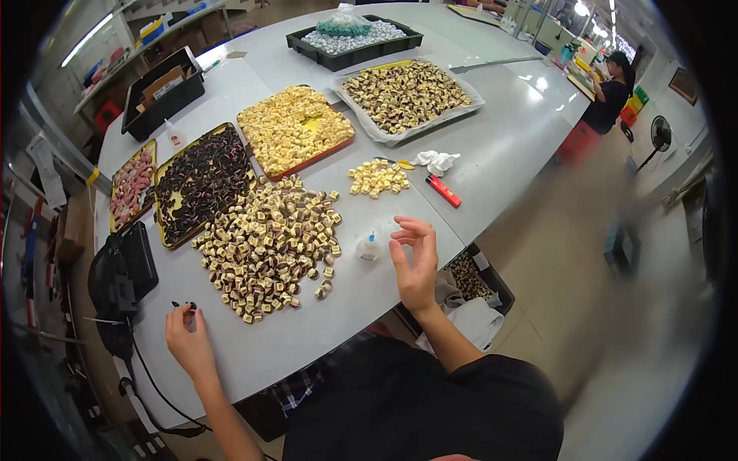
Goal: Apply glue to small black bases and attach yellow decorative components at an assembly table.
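My left hand (189,342) is at the table's near left edge, fingertips closed on a small dark piece (190,306). Its exact kind is too small to make out. My right hand (417,265) hovers over the near right edge, thumb and fingers curved apart with nothing between them. Just left of it stands a small clear bottle (368,248) with a blue tip. Between the hands spreads a large heap of small cream-and-brown cubes (269,242), a few lying loose at its near right side. Beyond the bottle is a smaller pile of pale yellow pieces (378,177).
Behind the heap are trays of pink pieces (133,187), dark pieces (201,180), yellow pieces (296,127) and brown-cream cubes (407,96). A red lighter (443,191) and crumpled tissue (436,161) lie right. A black device (123,280) with cables sits left. Another person (611,92) works far right.
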The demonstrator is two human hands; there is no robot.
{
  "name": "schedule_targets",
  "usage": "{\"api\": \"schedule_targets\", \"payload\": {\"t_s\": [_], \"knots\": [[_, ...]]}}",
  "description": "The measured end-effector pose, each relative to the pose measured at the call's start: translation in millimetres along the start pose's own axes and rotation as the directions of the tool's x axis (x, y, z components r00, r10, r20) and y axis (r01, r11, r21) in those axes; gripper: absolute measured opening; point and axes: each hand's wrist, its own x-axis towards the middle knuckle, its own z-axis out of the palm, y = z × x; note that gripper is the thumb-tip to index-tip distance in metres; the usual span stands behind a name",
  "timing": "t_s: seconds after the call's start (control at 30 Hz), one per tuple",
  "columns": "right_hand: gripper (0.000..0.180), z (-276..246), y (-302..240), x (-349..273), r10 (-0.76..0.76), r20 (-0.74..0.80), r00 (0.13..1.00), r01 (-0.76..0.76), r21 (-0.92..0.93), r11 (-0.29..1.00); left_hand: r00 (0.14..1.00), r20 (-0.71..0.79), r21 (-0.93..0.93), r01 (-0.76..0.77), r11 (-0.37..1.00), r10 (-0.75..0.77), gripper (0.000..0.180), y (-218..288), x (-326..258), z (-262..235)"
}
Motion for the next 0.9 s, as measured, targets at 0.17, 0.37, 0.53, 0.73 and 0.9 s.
{"api": "schedule_targets", "payload": {"t_s": [0.17, 0.37, 0.53, 0.73, 0.9], "knots": [[0.035, -1.6, -11.0, 3.5, -0.02, 0.132, 0.991, 0.04, -0.147, 0.988, 0.994, 0.036, -0.184, 0.109, 0.977, -0.104, 0.014, 1.5, -8.3, -7.4], [0.039, 2.1, -5.6, 2.8, 0.059, 0.316, 0.947, 0.046, -0.314, 0.948, 0.961, 0.094, -0.698, 0.25, 0.671, -0.26, 0.014, 23.9, -42.6, 1.6], [0.039, 11.3, 1.5, -0.5, 0.16, 0.347, 0.924, -0.145, -0.07, 0.987, 0.967, 0.221, -0.868, 0.255, 0.425, -0.127, 0.022, 42.8, -74.1, 10.4], [0.032, 24.1, -32.2, -11.7, 0.3, 0.459, 0.836, -0.489, 0.375, 0.788, 0.985, 0.172, -0.943, 0.174, 0.282, -0.034, 0.025, 59.4, -85.0, 23.4], [0.03, 61.2, -35.9, -35.8, 0.227, 0.554, 0.801, -0.552, 0.535, 0.64, 0.984, 0.176, -0.964, 0.179, 0.196, -0.03, 0.024, 63.2, -82.5, 24.8]]}}
